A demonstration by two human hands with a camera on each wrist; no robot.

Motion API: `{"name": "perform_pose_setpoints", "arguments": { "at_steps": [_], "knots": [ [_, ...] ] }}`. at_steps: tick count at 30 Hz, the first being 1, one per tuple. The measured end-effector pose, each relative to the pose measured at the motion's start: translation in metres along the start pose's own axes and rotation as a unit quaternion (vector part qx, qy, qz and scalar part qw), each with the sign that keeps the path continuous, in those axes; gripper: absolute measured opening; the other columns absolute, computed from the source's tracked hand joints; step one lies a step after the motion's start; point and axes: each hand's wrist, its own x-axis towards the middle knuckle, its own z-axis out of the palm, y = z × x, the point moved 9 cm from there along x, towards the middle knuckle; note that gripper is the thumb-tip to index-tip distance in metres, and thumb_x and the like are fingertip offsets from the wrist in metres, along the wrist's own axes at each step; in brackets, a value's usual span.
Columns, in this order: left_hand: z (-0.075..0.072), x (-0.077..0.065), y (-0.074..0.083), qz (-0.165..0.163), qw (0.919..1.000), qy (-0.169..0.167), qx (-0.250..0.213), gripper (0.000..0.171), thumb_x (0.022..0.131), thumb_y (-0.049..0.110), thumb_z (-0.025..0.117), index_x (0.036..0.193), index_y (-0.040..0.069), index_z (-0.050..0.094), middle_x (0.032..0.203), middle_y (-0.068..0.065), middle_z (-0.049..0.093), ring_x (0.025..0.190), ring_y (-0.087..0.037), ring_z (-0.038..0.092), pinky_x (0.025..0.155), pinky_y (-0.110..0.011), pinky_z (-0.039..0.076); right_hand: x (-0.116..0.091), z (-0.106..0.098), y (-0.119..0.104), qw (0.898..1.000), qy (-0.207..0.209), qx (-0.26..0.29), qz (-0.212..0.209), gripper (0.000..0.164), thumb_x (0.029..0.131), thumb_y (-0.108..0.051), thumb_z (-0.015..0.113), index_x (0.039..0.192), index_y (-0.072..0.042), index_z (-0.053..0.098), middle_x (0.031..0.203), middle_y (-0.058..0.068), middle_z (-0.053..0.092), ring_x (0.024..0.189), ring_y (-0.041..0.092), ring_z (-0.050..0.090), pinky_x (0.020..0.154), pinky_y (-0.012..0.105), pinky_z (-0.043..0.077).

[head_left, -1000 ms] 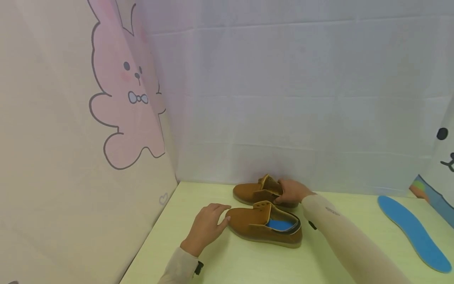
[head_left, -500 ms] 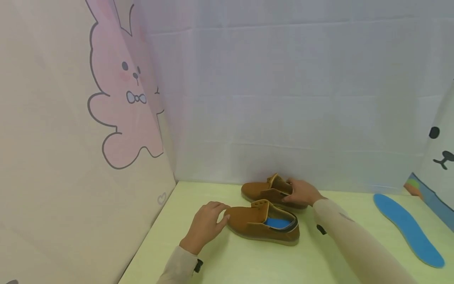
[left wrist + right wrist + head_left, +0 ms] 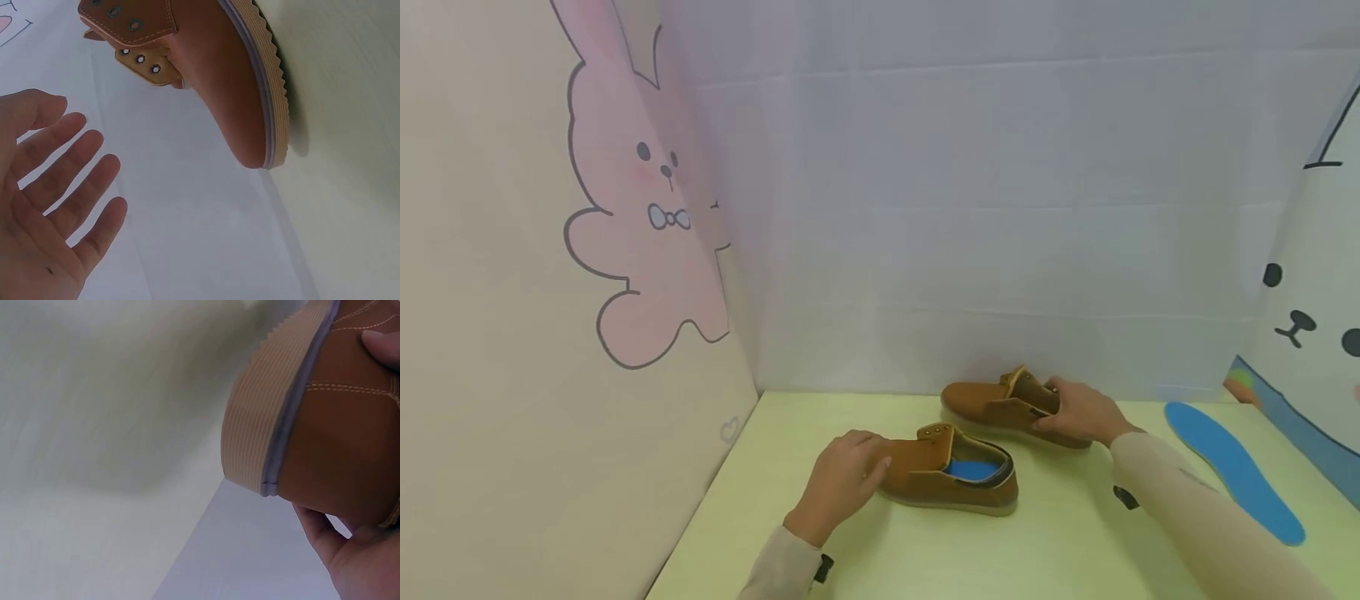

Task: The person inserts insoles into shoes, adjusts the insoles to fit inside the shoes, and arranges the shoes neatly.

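Observation:
In the head view, a brown lace-up shoe (image 3: 973, 404) without laces is at the back, near the curtain wall. My right hand (image 3: 1081, 410) grips it around the heel; the right wrist view shows the thumb on the side of the shoe heel (image 3: 340, 450). A matching brown shoe (image 3: 940, 492) sits nearer me with a blue insole (image 3: 972, 470) inside. My left hand (image 3: 838, 483) is at its toe, overlapping it in the head view. Seen from the left wrist, the left hand's fingers (image 3: 81, 225) are loosely spread, apart from the shoe (image 3: 219, 69), and hold nothing.
A second blue insole (image 3: 1232, 467) lies on the pale yellow table (image 3: 1037, 558) at the right, beyond my right forearm. Cloth walls close off the back (image 3: 985, 208) and both sides; a pink rabbit (image 3: 655, 275) is printed on the left one.
My right hand has moved the far shoe to the right, away from the near one. The left hand now overlaps the near shoe's toe more. The head view has shifted slightly to the right.

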Motion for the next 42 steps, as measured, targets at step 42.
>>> {"name": "perform_pose_setpoints", "arguments": {
  "at_steps": [42],
  "knots": [
    [-0.023,0.034,0.082,0.147,0.9865,0.056,-0.045,0.019,0.088,0.026,0.064,0.106,0.021,0.066,0.101,0.011,0.063,0.097,-0.006,0.055,0.077,-0.023,0.047,-0.131,-0.014,0.052,0.996,-0.039,-0.019,0.078,0.09,0.068,-0.066,0.068,0.126,-0.001,0.045,0.087,0.002,0.061,0.074,0.022,0.058,0.054,0.044,0.047]
  ]
}}
